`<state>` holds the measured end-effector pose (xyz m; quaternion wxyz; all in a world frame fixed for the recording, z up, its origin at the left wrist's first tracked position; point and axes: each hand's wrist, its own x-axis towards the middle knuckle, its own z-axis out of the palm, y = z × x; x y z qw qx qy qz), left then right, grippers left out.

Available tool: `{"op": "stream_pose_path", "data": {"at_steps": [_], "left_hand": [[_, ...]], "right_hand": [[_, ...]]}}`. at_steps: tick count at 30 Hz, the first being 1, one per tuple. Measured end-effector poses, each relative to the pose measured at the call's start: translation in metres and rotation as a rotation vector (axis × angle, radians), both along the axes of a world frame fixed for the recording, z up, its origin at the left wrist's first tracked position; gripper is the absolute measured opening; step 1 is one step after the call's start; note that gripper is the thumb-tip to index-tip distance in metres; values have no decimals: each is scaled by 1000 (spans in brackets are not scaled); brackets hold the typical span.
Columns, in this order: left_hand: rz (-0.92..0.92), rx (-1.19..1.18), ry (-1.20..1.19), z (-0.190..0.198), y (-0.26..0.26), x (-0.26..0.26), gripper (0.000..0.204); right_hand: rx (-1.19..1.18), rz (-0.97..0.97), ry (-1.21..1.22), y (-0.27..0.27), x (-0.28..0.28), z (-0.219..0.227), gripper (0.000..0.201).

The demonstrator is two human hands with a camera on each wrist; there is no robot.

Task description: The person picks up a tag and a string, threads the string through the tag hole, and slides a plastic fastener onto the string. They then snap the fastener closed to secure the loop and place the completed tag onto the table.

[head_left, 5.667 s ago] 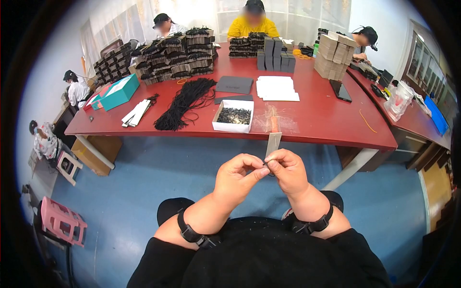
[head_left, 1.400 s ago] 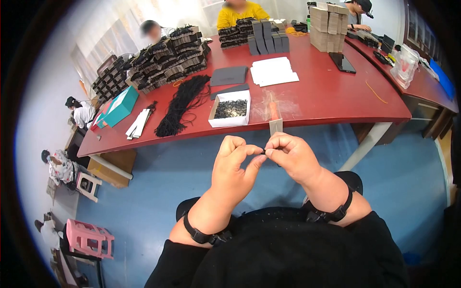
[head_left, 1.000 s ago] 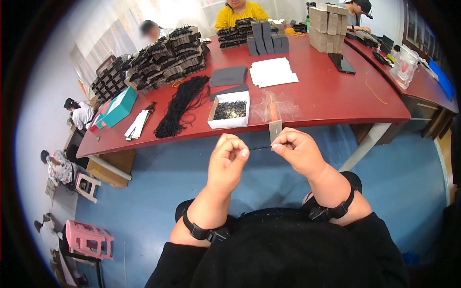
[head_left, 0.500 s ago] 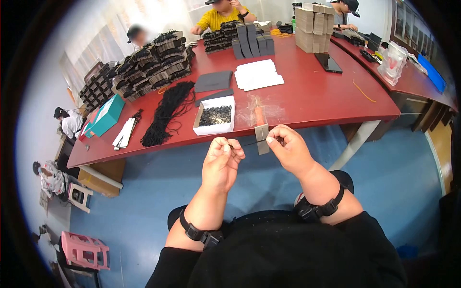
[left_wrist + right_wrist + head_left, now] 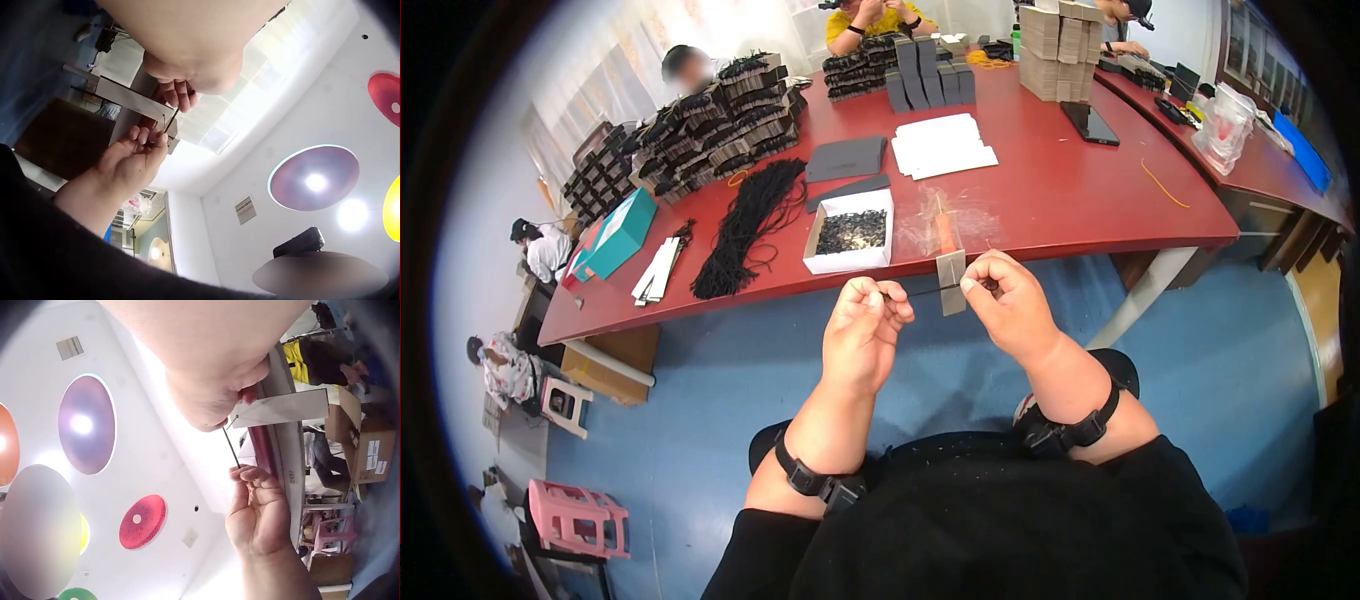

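Note:
A thin black cord (image 5: 930, 291) runs taut between my two hands, just beyond the table's front edge. My left hand (image 5: 862, 335) pinches one end between thumb and forefinger, the other fingers curled loosely. The other end is in the grip of my right hand (image 5: 1012, 308), thumb pressed on the bent forefinger. Beside the right fingertips, a flat greyish strip (image 5: 950, 270) juts out from the table edge. A small pin (image 5: 233, 420) stands on that strip in the right wrist view, close to the cord (image 5: 232, 449).
On the red table (image 5: 1080, 200) are a white box (image 5: 847, 262) of small dark pieces, a bundle of black cords (image 5: 745, 230), white cards (image 5: 940, 147), grey sheets (image 5: 847, 158) and a phone (image 5: 1090, 123). Stacked tag bundles (image 5: 720, 130) stand behind. Other people sit around.
My fingertips met at a small black piece earlier; the hands have since drawn apart, stretching the cord between them. Over the last half second they barely moved. The person in yellow has raised both hands.

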<state>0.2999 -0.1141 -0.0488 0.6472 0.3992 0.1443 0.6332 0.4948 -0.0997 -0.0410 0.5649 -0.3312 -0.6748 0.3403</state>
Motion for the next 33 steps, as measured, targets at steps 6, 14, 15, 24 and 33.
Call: {"op": "stream_pose_path", "data": {"at_steps": [6, 14, 15, 24, 33], "left_hand": [[36, 17, 55, -5, 5, -2, 3], [170, 273, 624, -36, 8, -50, 5], [174, 289, 708, -35, 4, -47, 5], [-65, 293, 747, -24, -22, -49, 7], [-94, 351, 921, -21, -35, -39, 6]], "right_hand": [[11, -30, -15, 1, -3, -1, 5], [-152, -266, -220, 7, 0, -29, 23], [-155, -313, -251, 10, -1, -35, 26], [240, -90, -341, -4, 3, -25, 17], [557, 0, -358, 0, -8, -36, 11]]}}
